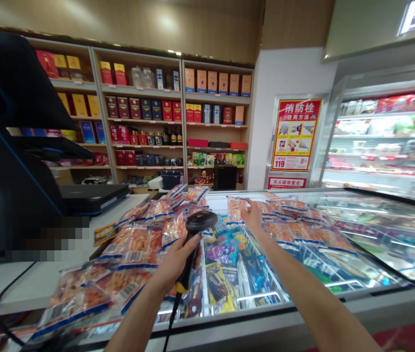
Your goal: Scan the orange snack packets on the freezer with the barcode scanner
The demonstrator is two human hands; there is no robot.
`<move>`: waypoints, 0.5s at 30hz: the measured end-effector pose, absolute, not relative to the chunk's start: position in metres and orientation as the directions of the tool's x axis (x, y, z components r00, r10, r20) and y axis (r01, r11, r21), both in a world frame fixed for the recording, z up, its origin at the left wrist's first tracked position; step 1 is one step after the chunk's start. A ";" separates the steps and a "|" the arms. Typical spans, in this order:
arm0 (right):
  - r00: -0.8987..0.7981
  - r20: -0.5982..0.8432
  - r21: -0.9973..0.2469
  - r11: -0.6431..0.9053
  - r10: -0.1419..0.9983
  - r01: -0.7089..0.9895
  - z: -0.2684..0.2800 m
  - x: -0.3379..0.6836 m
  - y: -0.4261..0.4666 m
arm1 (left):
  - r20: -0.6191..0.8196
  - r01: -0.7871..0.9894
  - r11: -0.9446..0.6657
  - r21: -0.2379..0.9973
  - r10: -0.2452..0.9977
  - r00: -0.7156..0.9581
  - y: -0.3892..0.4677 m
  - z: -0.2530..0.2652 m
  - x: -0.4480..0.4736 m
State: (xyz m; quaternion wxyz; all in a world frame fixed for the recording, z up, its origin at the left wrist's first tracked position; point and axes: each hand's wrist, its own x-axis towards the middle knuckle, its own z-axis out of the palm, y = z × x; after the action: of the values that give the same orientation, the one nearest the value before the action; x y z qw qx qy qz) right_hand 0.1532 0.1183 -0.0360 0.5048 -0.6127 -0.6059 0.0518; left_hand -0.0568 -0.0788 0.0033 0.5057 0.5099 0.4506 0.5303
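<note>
A black handheld barcode scanner (202, 221) is gripped by its handle in my left hand (181, 259), its cable hanging down toward the bottom edge. Farther forward, my right hand (252, 215) is closed on the right edge of a clear snack packet (235, 210) with a blue stripe and orange-brown contents. Many similar packets (139, 243) lie heaped to the left, around and beyond the scanner. Another group of such packets (297, 231) is spread to the right of my right arm.
Under the packets is a glass-topped freezer (342, 304), with colourful wrapped goods (222, 288) inside. A dark checkout terminal (12, 161) stands on the white counter (60, 281) at left, with a black cable beside it. Shelves of boxed goods (152, 110) and a lit display fridge (386, 142) are behind.
</note>
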 end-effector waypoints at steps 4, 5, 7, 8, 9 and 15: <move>0.231 0.526 -0.624 0.186 0.819 0.759 -0.029 0.146 0.145 | 0.121 -0.047 -0.122 0.991 0.993 -0.012 -0.058 0.008 -0.052; 0.221 0.515 -0.612 0.176 0.828 0.771 -0.029 0.145 0.152 | 0.129 -0.034 -0.129 0.991 0.992 -0.006 -0.053 0.008 -0.051; 0.190 0.503 -0.582 0.167 0.843 0.796 -0.029 0.146 0.165 | 0.142 -0.007 -0.142 0.990 0.990 0.007 -0.046 0.008 -0.049; 0.169 0.493 -0.560 0.163 0.853 0.812 -0.030 0.147 0.170 | 0.147 -0.001 -0.147 0.989 0.989 0.012 -0.043 0.008 -0.049; 0.142 0.476 -0.533 0.157 0.868 0.832 -0.032 0.148 0.174 | 0.151 -0.001 -0.151 0.988 0.988 0.010 -0.042 0.007 -0.048; 0.012 0.475 -0.260 0.127 0.880 0.957 -0.049 0.149 0.172 | 0.104 -0.009 -0.104 0.995 0.994 0.014 -0.036 0.000 -0.050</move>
State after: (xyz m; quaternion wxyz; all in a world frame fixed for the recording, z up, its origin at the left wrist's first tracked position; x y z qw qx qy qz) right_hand 0.1489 0.1722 -0.0490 0.2731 -0.6570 -0.6992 -0.0708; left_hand -0.0503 -0.0362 -0.0001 0.4788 0.5269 0.4676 0.5239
